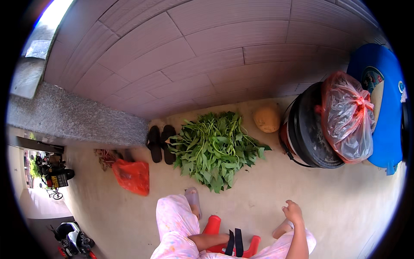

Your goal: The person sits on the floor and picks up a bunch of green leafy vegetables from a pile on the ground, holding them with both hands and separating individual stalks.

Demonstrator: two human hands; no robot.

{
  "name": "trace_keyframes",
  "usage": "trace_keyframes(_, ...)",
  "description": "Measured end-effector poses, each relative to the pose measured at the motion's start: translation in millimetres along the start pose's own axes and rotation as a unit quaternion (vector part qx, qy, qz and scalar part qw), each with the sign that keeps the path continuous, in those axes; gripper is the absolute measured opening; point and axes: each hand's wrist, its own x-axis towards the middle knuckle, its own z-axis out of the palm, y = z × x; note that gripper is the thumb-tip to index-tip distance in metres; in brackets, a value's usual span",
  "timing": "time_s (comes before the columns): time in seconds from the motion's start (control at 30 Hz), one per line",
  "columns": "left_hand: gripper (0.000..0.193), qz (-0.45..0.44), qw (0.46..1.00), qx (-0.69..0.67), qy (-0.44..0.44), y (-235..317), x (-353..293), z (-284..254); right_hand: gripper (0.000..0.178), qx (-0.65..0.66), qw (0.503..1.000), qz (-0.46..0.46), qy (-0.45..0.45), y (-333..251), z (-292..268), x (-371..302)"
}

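Hovering empty, right hand (pixel 293 211) — leafy greens (pixel 214 149) well apart ahead.

Black sandals (pixel 161 143) by the wall, red plastic bag (pixel 133 176), round tan gourd (pixel 267 119), black bucket (pixel 307 134), blue barrel (pixel 385 129)

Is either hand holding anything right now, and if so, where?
No. The right hand is empty above the knee; the left hand is hidden below the red stool.
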Motion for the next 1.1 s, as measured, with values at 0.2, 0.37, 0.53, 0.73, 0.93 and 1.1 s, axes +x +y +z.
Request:
trace_keyframes(0.2, 0.018, -0.071, 0.729, -0.168, 0.660, -32, -143, -181, 0.038, -0.003, 1.000, 0.010, 0.029, 3, -8, 5)
trace_keyframes(0.37, 0.045, -0.190, 0.437, -0.248, 0.844, -89, -226, -266, 0.040, -0.012, 0.998, -0.028, 0.062, -17, -13, 7)
trace_keyframes(0.53, 0.085, -0.361, 0.512, -0.348, 0.697, -116, -205, -291, 0.041, -0.040, 0.998, -0.017, 0.038, -18, -16, -6)
trace_keyframes(0.73, 0.043, -0.367, 0.526, -0.328, 0.693, -146, -194, -279, 0.042, -0.033, 0.998, -0.001, 0.053, -9, -22, -32)
trace_keyframes(0.93, 0.026, 0.019, 0.431, -0.502, 0.750, -153, -247, -239, 0.042, -0.019, 0.998, 0.004, 0.060, -1, -23, -45)
trace_keyframes(1.1, 0.032, 0.116, 0.372, -0.504, 0.771, -134, -289, -215, 0.041, -0.008, 0.997, -0.035, 0.069, -1, -21, -36)
